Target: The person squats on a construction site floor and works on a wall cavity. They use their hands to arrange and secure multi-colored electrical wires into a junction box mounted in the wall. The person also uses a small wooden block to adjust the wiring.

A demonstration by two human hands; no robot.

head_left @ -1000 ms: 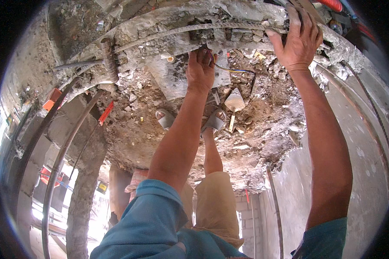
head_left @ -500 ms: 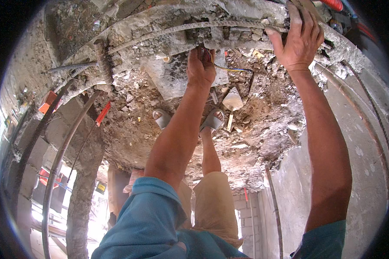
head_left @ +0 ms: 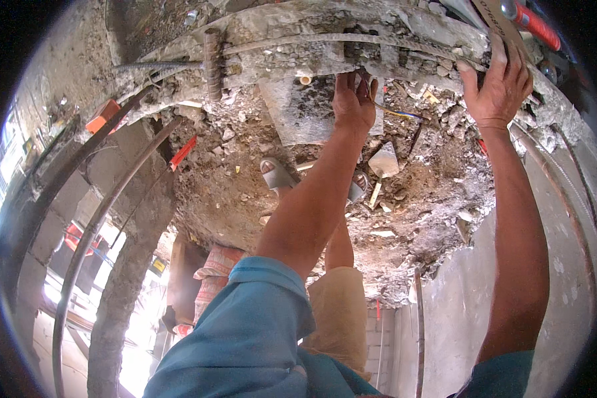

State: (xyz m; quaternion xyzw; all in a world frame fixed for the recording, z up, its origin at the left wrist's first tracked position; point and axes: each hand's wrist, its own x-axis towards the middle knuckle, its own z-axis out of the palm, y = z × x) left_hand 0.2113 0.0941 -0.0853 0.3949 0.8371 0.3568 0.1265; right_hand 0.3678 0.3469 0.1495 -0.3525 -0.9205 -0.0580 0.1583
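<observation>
My left hand (head_left: 355, 106) is raised to the broken face of a concrete beam (head_left: 411, 18). Its fingers are closed around thin electrical wires (head_left: 398, 113), and their yellow and blue length trails out to the right. The fingertips are partly lost in a dark recess in the beam. Farther right, my right hand (head_left: 497, 93) lies on the beam's edge with its fingers stretched out, holding nothing. A bare steel bar (head_left: 338, 38) runs along the chipped concrete above my left hand.
Below lies a trowel (head_left: 383, 161) on rubble-strewn ground, beside my sandalled feet. A pale board (head_left: 295, 123) leans under the beam. Steel bars rise at left, one near an orange box (head_left: 103, 116). A red tube (head_left: 534, 26) sits at upper right.
The whole view has shifted, so the beam, trowel and both hands appear farther right. Both hands keep their places on the beam and the wires.
</observation>
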